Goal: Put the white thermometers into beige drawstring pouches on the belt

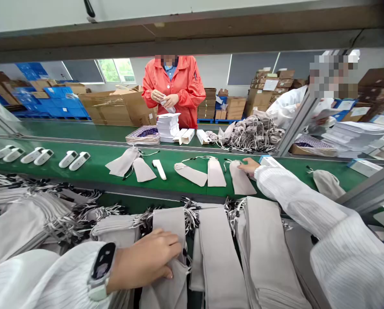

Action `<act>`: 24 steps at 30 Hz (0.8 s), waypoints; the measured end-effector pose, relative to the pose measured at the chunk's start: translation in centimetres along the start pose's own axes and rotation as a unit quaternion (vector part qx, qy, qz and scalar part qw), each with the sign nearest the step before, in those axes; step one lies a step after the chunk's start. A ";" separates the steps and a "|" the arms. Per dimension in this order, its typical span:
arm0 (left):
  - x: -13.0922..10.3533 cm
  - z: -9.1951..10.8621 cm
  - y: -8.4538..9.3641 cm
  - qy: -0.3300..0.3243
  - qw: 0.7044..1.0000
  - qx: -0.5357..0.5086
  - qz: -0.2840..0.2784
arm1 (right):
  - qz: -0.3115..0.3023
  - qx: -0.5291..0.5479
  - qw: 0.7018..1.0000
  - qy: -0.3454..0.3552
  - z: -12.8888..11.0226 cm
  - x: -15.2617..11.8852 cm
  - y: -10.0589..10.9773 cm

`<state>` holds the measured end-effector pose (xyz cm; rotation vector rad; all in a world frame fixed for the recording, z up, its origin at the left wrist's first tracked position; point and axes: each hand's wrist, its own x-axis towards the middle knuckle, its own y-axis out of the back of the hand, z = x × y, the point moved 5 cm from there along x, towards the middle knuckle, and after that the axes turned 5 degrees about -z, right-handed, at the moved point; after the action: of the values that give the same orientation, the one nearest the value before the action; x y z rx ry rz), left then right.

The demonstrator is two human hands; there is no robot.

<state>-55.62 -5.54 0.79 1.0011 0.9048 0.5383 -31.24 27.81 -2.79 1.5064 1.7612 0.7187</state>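
My left hand (147, 258) is at a stack in the near row, its fingers and thumb closed on the top of a grey drawstring pouch (166, 285). My right hand (250, 166) reaches out to the green conveyor belt, fingers apart, fingertips touching the upper end of another grey pouch (242, 180). Left of that pouch lie an upright pouch (216, 174) and a slanted one (192, 175). A white handheld device (160, 169), like a thermometer, lies beside a pair of overlapping pouches (124, 162). Just behind my right hand is a white-and-blue box (270, 162).
Stacks of grey pouches (222, 257) with cords fill the near side. Several white devices (79, 161) lie on the belt's left. One pouch (326, 182) lies right, near a metal post (300, 116). A person in red (175, 90) stands opposite; another in white (288, 103) works right.
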 end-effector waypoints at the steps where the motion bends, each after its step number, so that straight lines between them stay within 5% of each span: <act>1: -0.3 0.5 1.0 -0.004 1.000 -0.004 -0.004 | -0.001 -0.020 1.000 -0.013 0.8 0.2 -0.2; 4: -0.6 2.5 5.4 -0.054 0.997 -0.056 0.020 | -0.004 -0.061 0.998 -0.028 2.3 0.3 -0.3; 7: 1.9 3.8 8.2 -0.138 0.984 -0.089 0.074 | 0.005 -0.095 0.995 -0.020 2.3 0.0 0.4; 9: 5.2 3.6 7.6 -0.146 0.982 -0.046 0.110 | 0.024 -0.116 0.993 -0.001 1.4 -0.6 1.1; 11: 8.6 2.2 5.8 -0.064 0.979 0.072 0.181 | 0.055 -0.139 0.988 0.027 -0.3 -1.6 1.9; 14: 11.9 0.5 2.5 -0.003 0.963 0.106 0.248 | 0.080 -0.165 0.977 0.108 -5.1 -3.3 1.8; 16: 12.4 0.2 0.9 -0.003 0.950 0.129 0.285 | 0.045 -0.172 0.967 0.185 -9.6 -4.3 -0.3; 19: 11.9 0.4 -0.2 -0.011 0.924 0.183 0.335 | -0.056 -0.163 0.946 0.273 -16.7 -5.7 -6.8; 24: 11.5 -0.1 -1.0 -0.023 0.911 0.172 0.374 | -0.120 -0.081 0.959 0.244 -23.5 -6.2 -17.9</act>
<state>-49.54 2.66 -4.60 1.6912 0.5544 1.0126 -60.19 19.35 -1.82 1.0341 2.1359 1.1480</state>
